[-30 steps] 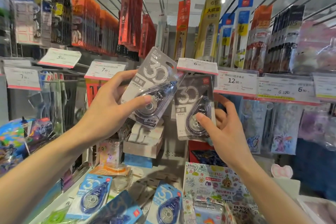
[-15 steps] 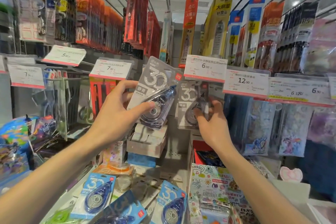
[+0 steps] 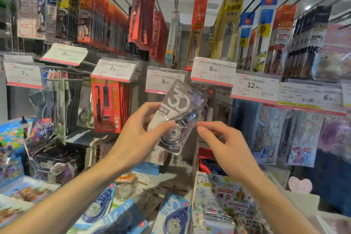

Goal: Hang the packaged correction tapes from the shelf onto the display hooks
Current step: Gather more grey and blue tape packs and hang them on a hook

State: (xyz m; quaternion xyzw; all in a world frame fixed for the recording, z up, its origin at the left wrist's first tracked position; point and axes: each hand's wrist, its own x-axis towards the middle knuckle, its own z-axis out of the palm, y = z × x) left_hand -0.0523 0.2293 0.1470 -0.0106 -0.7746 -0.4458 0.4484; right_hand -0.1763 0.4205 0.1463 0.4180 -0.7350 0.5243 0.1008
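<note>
The fingers (image 3: 152, 112) of the left hand (image 3: 138, 137) are curling round a grey packaged correction tape (image 3: 175, 118), with the thumb pressing on its clear blister and the other fingers going behind the card. The pack is tilting, its top leaning toward one o'clock, and is sitting in the middle of the view in front of the hooks. The right hand (image 3: 220, 142) is hovering just beside the pack at its three o'clock side; its fingers are loosely bent with thumb and forefinger tips drawn close together, and they are holding nothing that can be seen. Whether those tips are touching the pack's edge is blurred and cannot be told.

Behind the held pack, at about one o'clock from it, another grey correction tape (image 3: 212, 100) is hanging under the 6.00 price tag (image 3: 211, 71), though motion blur is hiding how it is sitting on its hook. An 8-something price tag (image 3: 163, 80) is showing just behind the top of the held pack.

Down on the shelf (image 3: 157, 182), toward six o'clock, three blue packaged correction tapes are lying flat: one at seven o'clock (image 3: 96, 207), one at the bottom edge (image 3: 121, 220) and one at six o'clock (image 3: 176, 216). A colourful sticker book (image 3: 224, 199) is lying at five o'clock beside them.
</note>
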